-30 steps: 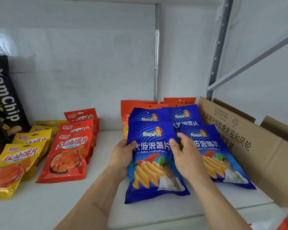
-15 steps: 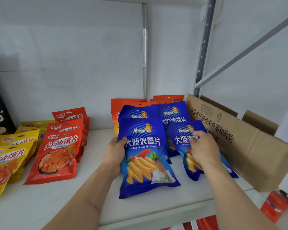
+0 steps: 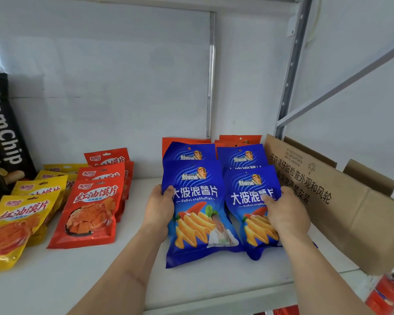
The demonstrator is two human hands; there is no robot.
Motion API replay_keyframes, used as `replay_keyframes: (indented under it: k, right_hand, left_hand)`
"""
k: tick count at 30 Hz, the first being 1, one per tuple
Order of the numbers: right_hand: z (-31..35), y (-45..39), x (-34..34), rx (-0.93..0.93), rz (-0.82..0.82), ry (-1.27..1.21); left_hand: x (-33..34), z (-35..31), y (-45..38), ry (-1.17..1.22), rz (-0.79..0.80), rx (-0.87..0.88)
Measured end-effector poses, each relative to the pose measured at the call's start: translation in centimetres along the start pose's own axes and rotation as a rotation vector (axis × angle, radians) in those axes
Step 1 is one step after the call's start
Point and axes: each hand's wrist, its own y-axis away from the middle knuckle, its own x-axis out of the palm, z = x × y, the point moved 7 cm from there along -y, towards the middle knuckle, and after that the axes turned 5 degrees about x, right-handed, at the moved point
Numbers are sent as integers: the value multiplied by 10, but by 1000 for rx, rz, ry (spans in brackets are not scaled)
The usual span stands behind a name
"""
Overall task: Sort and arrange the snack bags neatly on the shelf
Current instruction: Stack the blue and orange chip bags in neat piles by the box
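The snack bags lie on the white shelf (image 3: pixel 214 280) in rows by colour. The yellow bags (image 3: pixel 16 219) are far left, the red bags (image 3: pixel 93 205) next to them, and the blue bags fill two rows on the right, with orange bags (image 3: pixel 182 140) peeking out behind. The left hand (image 3: pixel 159 208) holds the edge of the front left blue bag (image 3: pixel 196 214), thumb on top. The right hand (image 3: pixel 284 214) holds the front right blue bag (image 3: pixel 248 201) the same way. The hands are apart, one bag each. Most sorting looks done. I think the front blue bags just need to be set straight. A cardboard box (image 3: pixel 341 214) sits just beside the blue bags on the right.
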Motion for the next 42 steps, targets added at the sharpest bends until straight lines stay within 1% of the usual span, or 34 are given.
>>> replay_keyframes:
  k: [3,5,8,10,12,14,16,18,20,25,27,31,36,38,42]
  right_hand:
    - [4,-8,-5,-22,27,-203]
    - [8,-11,-10,-13,77,-347]
    - [17,-8,-10,3,211,-471]
    - [23,-3,-3,18,322,-503]
    - [28,1,7,36,429,-528]
    - [36,8,15,39,512,-542]
    - [51,19,24,-19,546,-497]
    - [66,34,36,-101,537,-391]
    - [77,45,48,-138,531,-321]
    - [85,49,68,-106,493,-235]
    - [87,49,72,-94,488,-222]
    - [87,51,75,-63,516,-232]
    - [83,49,61,-104,557,-234]
    - [81,38,51,-113,485,-218]
    - [67,4,28,-91,173,-223]
  left_hand:
    - [-10,-5,-6,-11,-40,19]
    - [-20,-12,-8,-16,-95,53]
    - [-36,-23,-9,-69,-189,123]
    - [-43,-29,-7,-113,-232,178]
    - [-43,-33,-5,-140,-229,212]
    - [-36,-31,-3,-124,-189,194]
    - [-25,-26,-1,-54,-132,153]
    - [-15,-23,4,22,-79,121]
    - [-9,-22,6,29,-54,123]
    - [-8,-21,6,137,-12,84]
    - [-6,-22,8,188,30,58]
    - [-5,-22,9,204,79,25]
    - [-5,-20,9,198,133,-23]
    - [-5,-18,9,202,141,-35]
    - [-4,-18,10,223,158,-57]
